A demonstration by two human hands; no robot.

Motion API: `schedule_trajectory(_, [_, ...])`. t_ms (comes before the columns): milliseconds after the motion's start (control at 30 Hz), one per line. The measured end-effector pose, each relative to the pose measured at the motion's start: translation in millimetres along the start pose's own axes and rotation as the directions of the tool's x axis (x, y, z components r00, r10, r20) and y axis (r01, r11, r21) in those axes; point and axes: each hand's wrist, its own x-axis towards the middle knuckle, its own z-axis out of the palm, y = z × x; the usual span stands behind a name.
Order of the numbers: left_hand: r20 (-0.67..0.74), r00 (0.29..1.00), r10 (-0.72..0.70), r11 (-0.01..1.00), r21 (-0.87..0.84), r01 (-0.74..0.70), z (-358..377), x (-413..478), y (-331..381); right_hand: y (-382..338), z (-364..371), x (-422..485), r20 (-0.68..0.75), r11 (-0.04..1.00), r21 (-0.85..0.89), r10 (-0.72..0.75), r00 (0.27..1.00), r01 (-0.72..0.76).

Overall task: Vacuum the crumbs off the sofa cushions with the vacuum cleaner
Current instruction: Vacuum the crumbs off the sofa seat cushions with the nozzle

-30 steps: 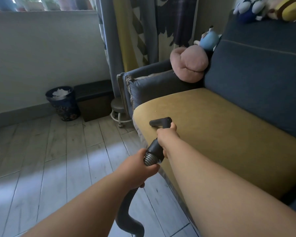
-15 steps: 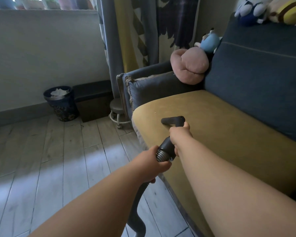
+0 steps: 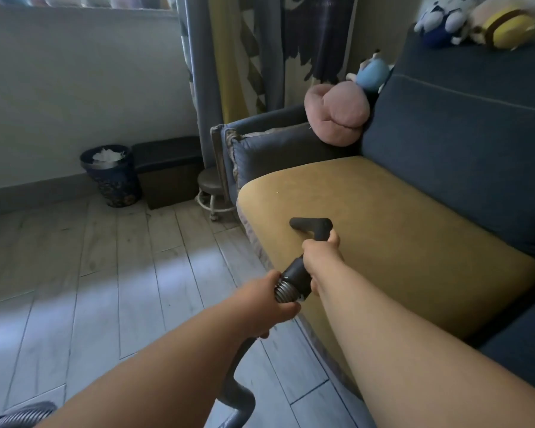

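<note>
Pale plank floor (image 3: 74, 288) with a sunlit patch, white wall (image 3: 74, 88), patterned curtain (image 3: 244, 57), dark wastebasket (image 3: 118, 183), low stool (image 3: 212, 182).

We see through one wide-angle camera worn on the head, set high and facing forward and down along both forearms. The right hand (image 3: 320, 257), gripping the nozzle (image 3: 311, 225), falls just right of the frame's centre. The left hand (image 3: 266, 301), gripping the hose (image 3: 286, 290), sits just below and left of it, and both are close to the lens. Beyond the right fingers (image 3: 335, 239) the view runs over the yellow seat cushion (image 3: 414, 242) to the pink pillow (image 3: 337, 112), well apart. Left of the left fingers (image 3: 286, 312) lies the wooden floor (image 3: 105, 273), with the bin (image 3: 112, 174) far off. The hose leaves by the bottom edge.
</note>
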Motion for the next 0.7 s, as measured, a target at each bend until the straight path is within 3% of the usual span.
schedule_trajectory(167, [-0.02, 1.0, -0.004, 1.0, 0.023, 0.005, -14.8, -1.6, -2.1, -8.2, 11.3, -3.4, 0.028, 0.998, 0.053, 0.021, 0.999, -0.023])
schedule_trajectory(333, [-0.016, 1.0, 0.011, 0.999, 0.03, -0.01, -20.3, 23.0, 9.5, -28.4, 8.8, 13.6, -0.031, 0.976, 0.107, 0.196, 0.98, -0.192])
schedule_trajectory(600, [-0.029, 1.0, 0.013, 0.998, 0.061, -0.011, -31.6, 74.0, 11.8, -36.7, 20.6, 70.5, -0.025, 0.995, 0.044, 0.09, 0.996, -0.088])
schedule_trajectory(700, [-0.048, 0.999, -0.001, 0.999, 0.054, 0.004, -38.0, 91.1, 9.4, -47.2, 28.0, 82.9, -0.034, 0.984, 0.013, 0.178, 0.983, -0.177])
